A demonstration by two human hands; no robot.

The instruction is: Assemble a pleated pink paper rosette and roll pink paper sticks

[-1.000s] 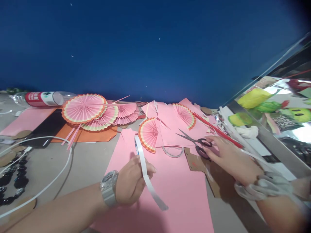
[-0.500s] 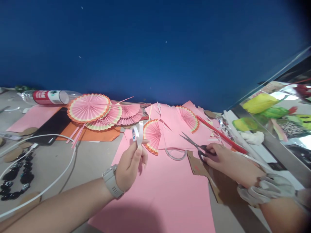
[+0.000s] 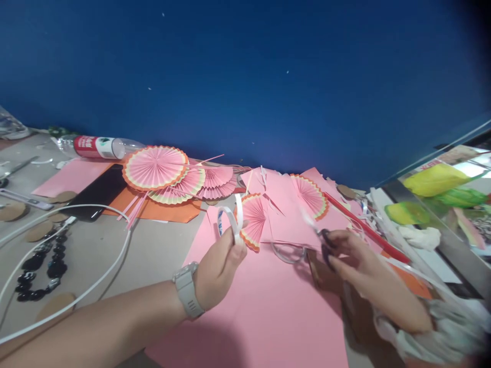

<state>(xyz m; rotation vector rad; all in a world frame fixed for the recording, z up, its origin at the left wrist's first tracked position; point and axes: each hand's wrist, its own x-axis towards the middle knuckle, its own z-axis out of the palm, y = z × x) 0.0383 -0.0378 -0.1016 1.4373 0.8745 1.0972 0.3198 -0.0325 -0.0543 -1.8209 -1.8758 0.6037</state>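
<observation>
My left hand (image 3: 218, 271), with a grey watch on its wrist, is closed around a narrow roll of white tape (image 3: 232, 221). A loose end of the tape stands up beside the roll. Just behind it lies a pleated pink paper fan (image 3: 253, 220) with an orange and yellow edge. My right hand (image 3: 362, 271) grips a pair of scissors (image 3: 327, 248) by the dark handles; the blades are smeared by motion and point towards the upper left. Beneath both hands spreads a large pink paper sheet (image 3: 264, 312). A grey ring (image 3: 289, 254) rests between the hands.
Round pleated rosettes (image 3: 155, 167) lie at the left on orange paper (image 3: 178, 210), near a plastic bottle (image 3: 97, 147) and a black phone (image 3: 97, 194). A white cable (image 3: 125, 245) loops past a black bead necklace (image 3: 57, 266). A red strip (image 3: 368, 230) lies at the right.
The view has shifted, so most things sit further right or lower. My right hand has lifted and turned the scissors, now blurred. The left hand still holds the tape.
</observation>
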